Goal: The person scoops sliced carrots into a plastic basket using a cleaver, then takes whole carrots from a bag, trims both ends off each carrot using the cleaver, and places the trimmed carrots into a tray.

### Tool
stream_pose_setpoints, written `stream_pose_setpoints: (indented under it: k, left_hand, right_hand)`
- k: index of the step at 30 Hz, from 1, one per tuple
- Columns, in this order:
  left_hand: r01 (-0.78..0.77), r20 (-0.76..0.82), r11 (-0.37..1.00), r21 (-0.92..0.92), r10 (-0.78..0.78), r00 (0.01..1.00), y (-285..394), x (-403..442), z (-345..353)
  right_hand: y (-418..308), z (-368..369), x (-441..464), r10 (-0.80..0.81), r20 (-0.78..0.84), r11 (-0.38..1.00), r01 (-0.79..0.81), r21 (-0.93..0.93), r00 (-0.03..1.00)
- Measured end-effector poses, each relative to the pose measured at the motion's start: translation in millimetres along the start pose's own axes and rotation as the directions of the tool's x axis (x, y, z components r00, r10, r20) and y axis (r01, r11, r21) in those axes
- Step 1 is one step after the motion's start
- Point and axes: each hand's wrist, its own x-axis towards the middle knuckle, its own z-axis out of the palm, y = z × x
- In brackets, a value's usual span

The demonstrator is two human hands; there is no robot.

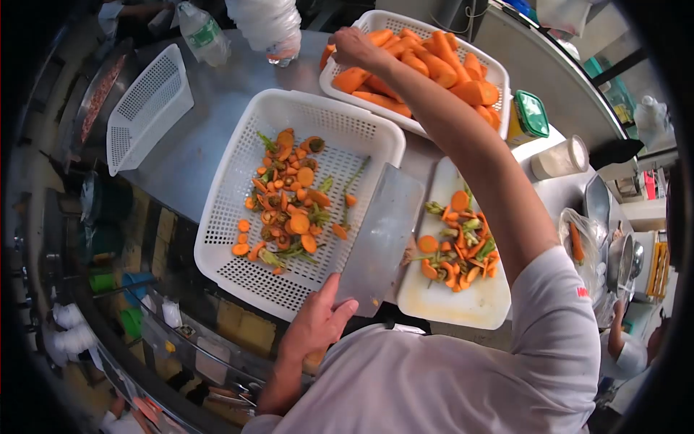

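My left hand (316,322) is at the near corner of a white perforated basket (242,130), index finger on its rim and thumb apart beside a flat metal sheet (383,239). Carrot ends, slices and green tops (293,195) lie in this basket. My right hand (352,49) reaches over the left end of a second white basket (504,79) full of peeled carrots (437,69). Its fingers are curled beside an orange carrot piece (327,56); what they hold is partly hidden. More carrot trimmings (459,249) sit on a white cutting board (455,307).
An empty white basket (148,105) stands tilted at the left. Behind are a plastic bottle (202,35) and stacked clear containers (271,25). At the right are a green-lidded tub (531,114), a white-lidded jar (560,158) and a bagged carrot (576,242). Another person (625,347) is far right.
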Motion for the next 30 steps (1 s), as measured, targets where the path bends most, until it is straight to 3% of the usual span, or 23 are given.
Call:
stream_pose_setpoints:
  k: [1,2,5,8,9,10,13,16,18,20,21,23,24,25,26,27,28,30]
  left_hand:
    - [0.110,0.036,0.994,0.007,-0.110,0.993,3,-2,-12]
    - [0.120,0.035,0.993,-0.003,-0.120,0.992,2,-3,-20]
    - [0.196,-0.028,0.978,-0.076,-0.199,0.980,-5,-10,-37]
    - [0.114,-0.141,0.987,-0.115,-0.130,0.981,-22,-14,-50]
    - [0.116,-0.136,0.986,-0.120,-0.132,0.982,-23,-15,-53]
    - [0.156,-0.162,0.975,-0.158,-0.181,0.970,-23,-16,-57]
    - [0.189,-0.177,0.958,-0.214,-0.229,0.957,-27,-16,-65]
    - [0.156,-0.197,0.946,-0.286,-0.217,0.956,-29,-15,-73]
    - [0.121,-0.209,0.935,-0.333,-0.198,0.958,-29,-15,-74]
    - [0.110,-0.224,0.938,-0.328,-0.191,0.956,-27,-13,-76]
    - [0.095,-0.232,0.946,-0.311,-0.173,0.957,-29,-11,-75]
    - [0.098,-0.214,0.962,-0.256,-0.155,0.964,-26,-7,-74]
    - [0.101,-0.212,0.972,-0.213,-0.147,0.966,-23,-5,-70]
    - [0.103,-0.192,0.975,-0.197,-0.141,0.971,-20,-3,-63]
    - [0.102,-0.209,0.973,-0.205,-0.146,0.967,-16,-2,-57]
    - [0.099,-0.221,0.972,-0.212,-0.147,0.964,-11,1,-50]
    - [0.100,-0.184,0.977,-0.189,-0.136,0.973,-8,2,-42]
    - [0.069,-0.204,0.976,-0.205,-0.111,0.973,-5,2,-27]
  right_hand:
    - [2,14,16,0.106,0.051,0.984,-0.097,-0.148,0.993]
    - [4,27,28,0.103,0.064,0.985,-0.093,-0.143,0.993]
    - [10,56,60,0.290,0.270,0.921,-0.190,-0.340,0.918]
    - [-4,53,71,0.370,0.395,0.881,-0.182,-0.437,0.841]
    - [16,76,84,0.279,0.425,0.926,-0.125,-0.356,0.861]
    - [15,83,83,0.288,0.427,0.923,-0.128,-0.364,0.857]
    - [20,73,84,0.322,0.289,0.915,-0.217,-0.341,0.902]
    - [23,40,63,0.148,-0.034,0.989,-0.149,-0.024,0.988]
    - [16,-12,35,0.231,-0.215,0.973,-0.221,0.067,0.949]
    - [1,-65,3,0.140,-0.405,0.989,-0.150,0.008,0.904]
    - [7,-68,-4,0.148,-0.413,0.987,-0.162,0.001,0.899]
    - [31,-62,-25,0.354,-0.335,0.849,-0.450,-0.276,0.873]
    - [31,-53,-34,0.378,-0.354,0.788,-0.498,-0.363,0.856]
    - [52,-23,-46,0.321,-0.347,0.796,-0.449,-0.405,0.881]
    - [38,-38,-57,0.475,-0.013,0.813,-0.444,-0.376,0.880]
    - [16,-59,-79,0.358,0.029,0.862,-0.318,-0.395,0.933]
    - [34,-47,-89,0.245,-0.084,0.925,-0.259,-0.279,0.966]
    - [20,-84,-119,0.239,-0.061,0.942,-0.247,-0.229,0.969]
